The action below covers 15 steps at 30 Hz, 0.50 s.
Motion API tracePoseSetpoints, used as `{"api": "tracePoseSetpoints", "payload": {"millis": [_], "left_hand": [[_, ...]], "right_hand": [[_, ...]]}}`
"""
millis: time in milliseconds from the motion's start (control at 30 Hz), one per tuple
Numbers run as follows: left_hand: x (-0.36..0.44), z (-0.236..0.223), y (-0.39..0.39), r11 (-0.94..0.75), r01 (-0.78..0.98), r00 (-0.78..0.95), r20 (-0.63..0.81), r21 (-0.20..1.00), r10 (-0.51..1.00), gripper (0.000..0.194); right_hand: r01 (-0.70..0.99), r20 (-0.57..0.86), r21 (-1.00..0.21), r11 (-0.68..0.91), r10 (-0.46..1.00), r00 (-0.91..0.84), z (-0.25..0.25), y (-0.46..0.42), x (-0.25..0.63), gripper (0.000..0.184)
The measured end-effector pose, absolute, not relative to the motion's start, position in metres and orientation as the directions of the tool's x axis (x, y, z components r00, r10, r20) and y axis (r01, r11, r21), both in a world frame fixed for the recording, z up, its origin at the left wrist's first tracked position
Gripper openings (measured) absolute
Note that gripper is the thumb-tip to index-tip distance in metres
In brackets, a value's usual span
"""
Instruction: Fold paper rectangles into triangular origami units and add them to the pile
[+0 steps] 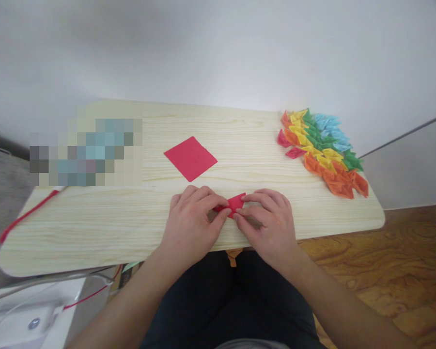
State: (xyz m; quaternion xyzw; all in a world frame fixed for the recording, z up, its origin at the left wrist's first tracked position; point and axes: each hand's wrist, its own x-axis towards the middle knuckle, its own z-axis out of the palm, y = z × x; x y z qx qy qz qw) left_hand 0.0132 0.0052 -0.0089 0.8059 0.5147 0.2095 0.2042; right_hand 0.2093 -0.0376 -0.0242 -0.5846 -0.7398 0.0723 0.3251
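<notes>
A small red sheet of origami paper (236,202), partly folded, lies near the front edge of the table between my hands. My left hand (196,218) pinches its left side with thumb and fingers. On its right side, the thumb and fingers of my right hand (271,218) press and hold the paper. Fingertips hide part of the folds. Farther back, a flat red paper square (191,159) rests on the table, turned like a diamond and touched by neither hand.
Rows of folded paper pieces (323,145) in red, orange, yellow, green and blue cover the right end of the wooden table (240,131). A blurred-out object (98,150) sits at the left, with a red cable (29,216) beside it. A wall rises behind.
</notes>
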Motion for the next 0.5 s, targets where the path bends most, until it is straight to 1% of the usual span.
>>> {"api": "tracePoseSetpoints", "payload": {"millis": [333, 500], "left_hand": [[0.0126, -0.0087, 0.0050, -0.377, 0.753, 0.380, 0.110, 0.540, 0.918, 0.005], [0.0131, -0.0088, 0.0063, -0.377, 0.756, 0.383, 0.106, 0.535, 0.918, 0.006]], "right_hand": [[0.835, 0.390, -0.478, 0.272, 0.918, -0.076, -0.0228, -0.0382, 0.2041, 0.003], [0.837, 0.374, -0.481, 0.262, 0.925, -0.075, -0.0236, -0.0391, 0.2035, 0.008]]}}
